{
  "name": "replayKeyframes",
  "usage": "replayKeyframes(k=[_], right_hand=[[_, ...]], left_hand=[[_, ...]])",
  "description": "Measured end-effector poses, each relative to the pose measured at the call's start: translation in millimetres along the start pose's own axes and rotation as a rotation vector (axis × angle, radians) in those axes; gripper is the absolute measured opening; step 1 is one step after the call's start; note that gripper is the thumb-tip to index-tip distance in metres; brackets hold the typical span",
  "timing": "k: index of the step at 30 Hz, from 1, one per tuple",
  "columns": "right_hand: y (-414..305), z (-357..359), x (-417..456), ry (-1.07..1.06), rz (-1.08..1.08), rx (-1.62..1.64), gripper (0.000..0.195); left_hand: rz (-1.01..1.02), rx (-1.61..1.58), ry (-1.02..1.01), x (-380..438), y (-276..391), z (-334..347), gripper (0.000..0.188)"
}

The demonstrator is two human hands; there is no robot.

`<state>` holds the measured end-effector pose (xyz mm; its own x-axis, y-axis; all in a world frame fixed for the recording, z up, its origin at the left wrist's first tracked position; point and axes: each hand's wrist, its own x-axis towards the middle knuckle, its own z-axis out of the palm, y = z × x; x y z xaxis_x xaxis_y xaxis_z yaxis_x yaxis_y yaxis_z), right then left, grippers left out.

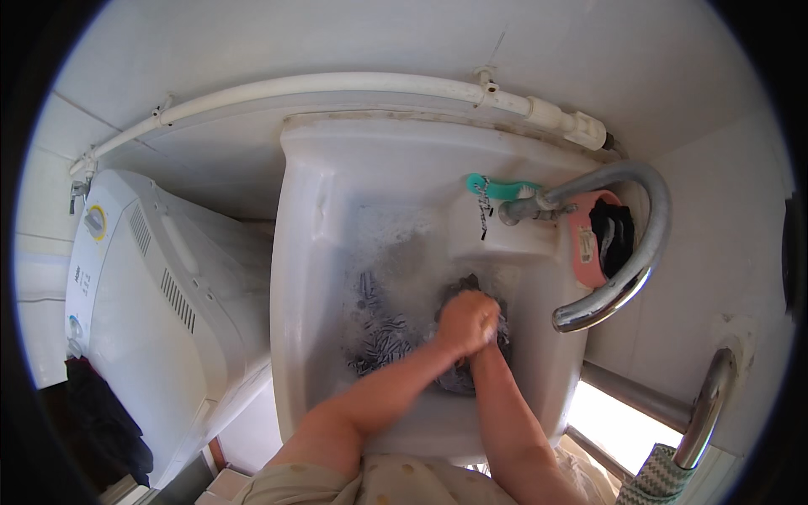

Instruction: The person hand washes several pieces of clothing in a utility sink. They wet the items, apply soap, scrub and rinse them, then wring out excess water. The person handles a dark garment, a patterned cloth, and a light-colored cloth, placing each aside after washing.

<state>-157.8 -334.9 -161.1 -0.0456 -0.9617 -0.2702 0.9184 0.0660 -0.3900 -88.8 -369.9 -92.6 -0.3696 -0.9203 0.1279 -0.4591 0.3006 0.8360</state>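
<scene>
Both of my hands meet over the right part of a white ceramic sink (297,271) that holds soapy water. My left hand (468,320) is curled in a fist over wet dark cloth (466,285); motion blurs it slightly. Mostly hidden behind it, my right hand (483,344) lies against the same cloth, and its fingers cannot be made out. Black-and-white striped fabric (385,341) lies in the foamy water to the left of my hands. More wet greyish cloth (456,380) shows below my wrists.
A curved metal faucet (606,309) arches over the sink's right side. Behind it are a teal brush (505,188) with a cord and a pink container (584,271) with dark cloth. A white washing machine (189,303) stands left; a metal rail (710,398) is at right.
</scene>
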Motion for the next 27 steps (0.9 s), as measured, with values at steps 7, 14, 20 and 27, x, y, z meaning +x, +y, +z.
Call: replayKeyframes(k=[7,14,20,27], right_hand=[[-46.7,26.0,34.7,0.580,0.309,-0.820,0.066],[-18.1,-12.1,31.4,0.660,0.474,-0.506,0.064],[-27.0,3.4,28.0,0.508,0.617,-0.032,0.046],[0.9,44.3,7.5,0.428,0.354,-0.099,0.040]], left_hand=[[-0.202,0.674,0.119,-5.4,-111.3,-16.2,0.031],[-0.588,0.271,-0.139,-29.5,-128.9,-10.0,0.046],[0.052,-0.017,-0.008,-30.7,26.0,-23.2,0.040],[-0.515,-0.157,0.205,33.5,-15.9,-8.8,0.024]])
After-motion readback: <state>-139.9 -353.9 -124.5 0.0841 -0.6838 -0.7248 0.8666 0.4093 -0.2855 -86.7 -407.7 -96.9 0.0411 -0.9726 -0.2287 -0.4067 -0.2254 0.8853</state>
